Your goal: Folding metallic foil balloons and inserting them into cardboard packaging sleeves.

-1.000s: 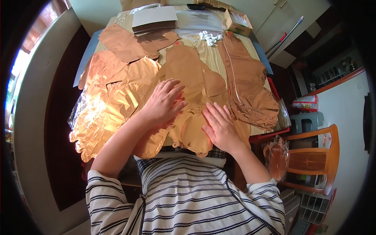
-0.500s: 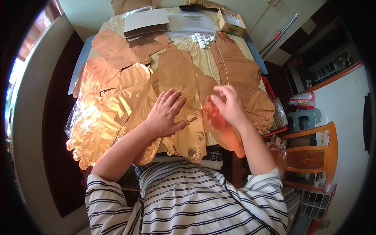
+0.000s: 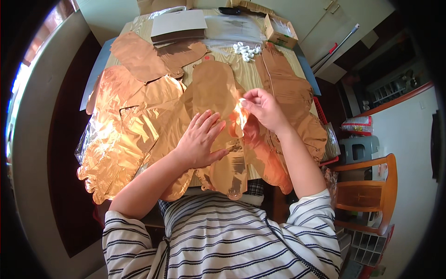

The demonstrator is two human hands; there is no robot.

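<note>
A flat, uninflated copper-coloured foil balloon (image 3: 213, 86) lies lengthwise in front of me. My left hand (image 3: 200, 139) rests on it with the fingers stretched out, pressing its middle. At its right edge my right hand (image 3: 262, 109) pinches a lifted piece of the foil between thumb and fingers; bright creases show below the fingertips. To the left spreads a heap of shiny, crumpled foil balloons (image 3: 125, 123). On the right another folded foil balloon (image 3: 288, 88) lies along the table, and a duller foil piece (image 3: 137, 56) is at the far left.
Small white rings or clips (image 3: 246, 50) lie at the back of the table (image 3: 251, 69). Behind are a stack of cards (image 3: 179, 25), clear plastic sleeves (image 3: 232, 28) and an open cardboard box (image 3: 281, 32). A wooden chair (image 3: 362, 195) and a grey stool (image 3: 357, 149) stand to the right.
My right hand has moved a little left and up, and now pinches the balloon's right edge, raising and creasing it. My left hand stays spread on the foil.
</note>
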